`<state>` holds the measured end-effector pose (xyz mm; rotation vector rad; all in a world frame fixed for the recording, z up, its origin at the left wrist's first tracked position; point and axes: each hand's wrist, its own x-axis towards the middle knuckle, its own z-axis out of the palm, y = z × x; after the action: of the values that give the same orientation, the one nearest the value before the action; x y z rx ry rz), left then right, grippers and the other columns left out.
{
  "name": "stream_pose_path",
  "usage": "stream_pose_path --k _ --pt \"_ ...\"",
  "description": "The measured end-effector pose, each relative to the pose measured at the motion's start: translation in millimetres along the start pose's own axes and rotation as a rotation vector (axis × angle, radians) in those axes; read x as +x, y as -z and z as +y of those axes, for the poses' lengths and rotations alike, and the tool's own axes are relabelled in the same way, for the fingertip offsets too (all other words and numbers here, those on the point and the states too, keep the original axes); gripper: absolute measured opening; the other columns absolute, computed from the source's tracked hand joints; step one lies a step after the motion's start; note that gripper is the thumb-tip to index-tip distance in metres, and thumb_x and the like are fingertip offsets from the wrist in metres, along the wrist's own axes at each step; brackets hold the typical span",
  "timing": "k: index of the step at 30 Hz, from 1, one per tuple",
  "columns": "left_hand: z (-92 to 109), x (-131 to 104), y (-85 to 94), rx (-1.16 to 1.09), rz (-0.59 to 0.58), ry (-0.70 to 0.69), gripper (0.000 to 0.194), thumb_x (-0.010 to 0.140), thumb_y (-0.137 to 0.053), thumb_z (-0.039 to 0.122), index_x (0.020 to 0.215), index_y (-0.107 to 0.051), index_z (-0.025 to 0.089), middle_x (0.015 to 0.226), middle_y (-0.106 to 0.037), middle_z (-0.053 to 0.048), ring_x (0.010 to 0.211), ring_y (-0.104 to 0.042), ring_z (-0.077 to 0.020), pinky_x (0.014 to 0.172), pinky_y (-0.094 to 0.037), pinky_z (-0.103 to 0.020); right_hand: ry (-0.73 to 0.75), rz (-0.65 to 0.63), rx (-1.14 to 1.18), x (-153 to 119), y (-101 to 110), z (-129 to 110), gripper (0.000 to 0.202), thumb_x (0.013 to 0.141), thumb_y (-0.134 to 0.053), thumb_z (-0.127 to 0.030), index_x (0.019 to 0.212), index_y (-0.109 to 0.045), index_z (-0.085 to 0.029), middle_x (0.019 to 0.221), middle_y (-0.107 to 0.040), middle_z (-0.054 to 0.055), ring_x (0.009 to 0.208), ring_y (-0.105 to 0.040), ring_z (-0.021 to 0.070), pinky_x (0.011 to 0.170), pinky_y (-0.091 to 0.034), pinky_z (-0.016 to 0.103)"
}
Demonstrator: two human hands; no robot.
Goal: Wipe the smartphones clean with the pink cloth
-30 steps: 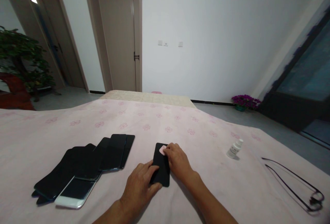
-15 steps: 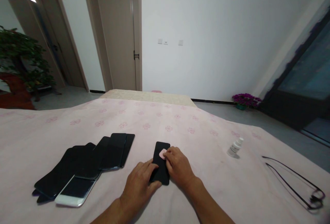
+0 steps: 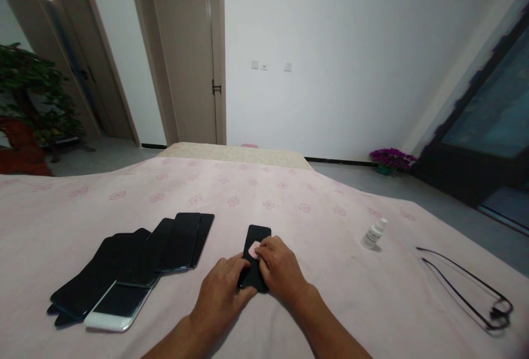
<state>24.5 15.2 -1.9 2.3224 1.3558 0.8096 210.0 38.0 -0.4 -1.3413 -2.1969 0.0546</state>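
A black smartphone (image 3: 259,233) lies on the pink flowered cloth in front of me, its long side pointing away. My left hand (image 3: 223,287) grips its left edge and lower end between thumb and fingers. My right hand (image 3: 281,265) pinches a small pink cloth or pad (image 3: 253,249) and presses it on the upper half of the dark screen. Left of my hands several black phones (image 3: 124,257) lie in an overlapping row. A phone with a white lower end (image 3: 118,306) rests at the near side of that row.
On the right stands a small white spray bottle (image 3: 374,234). Further right lie black-framed glasses (image 3: 465,287) with their temples unfolded. The pink tablecloth (image 3: 322,287) covers the whole surface. Beyond are a wall, a door (image 3: 185,61) and purple flowers (image 3: 390,159).
My right hand has slid the pink pad slightly left across the phone screen. The left hand keeps its grip on the phone. The whole view has shifted a little.
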Motion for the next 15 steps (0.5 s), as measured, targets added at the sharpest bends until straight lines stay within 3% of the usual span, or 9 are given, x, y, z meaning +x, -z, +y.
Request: stream_pose_path --k 4,11,15 --pt "1.9 1.2 0.9 -0.005 -0.004 0.044 0.03 0.076 -0.069 0.021 0.105 -0.062 0.023 0.111 -0.068 -0.006 0.097 -0.06 -0.0251 0.084 -0.047 -0.038 -0.047 0.026 -0.028 6.0 -1.4 1.8 0.026 0.088 -0.049 -0.006 0.101 -0.067 -0.02 0.101 -0.063 0.008 0.096 -0.051 0.0222 0.086 -0.046 0.034" --pt "-1.7 1.9 -1.7 -0.03 -0.003 0.062 0.033 0.077 -0.068 0.025 0.108 -0.06 0.024 0.104 -0.068 -0.005 0.095 -0.06 -0.0255 0.082 -0.046 -0.037 0.127 -0.089 0.056 -1.4 1.4 -6.4 0.019 0.083 -0.054 -0.008 0.087 -0.068 -0.019 0.091 -0.062 0.005 0.088 -0.053 0.0193 0.08 -0.046 0.031" --pt "-2.9 1.5 -2.3 -0.04 0.01 0.056 0.037 0.076 -0.068 0.023 0.111 -0.059 0.025 0.103 -0.067 -0.005 0.095 -0.06 -0.0248 0.082 -0.045 -0.036 0.062 -0.023 0.049 0.6 -0.2 -2.3 0.022 0.085 -0.051 -0.006 0.092 -0.068 -0.019 0.097 -0.064 0.007 0.092 -0.053 0.0205 0.084 -0.047 0.033"
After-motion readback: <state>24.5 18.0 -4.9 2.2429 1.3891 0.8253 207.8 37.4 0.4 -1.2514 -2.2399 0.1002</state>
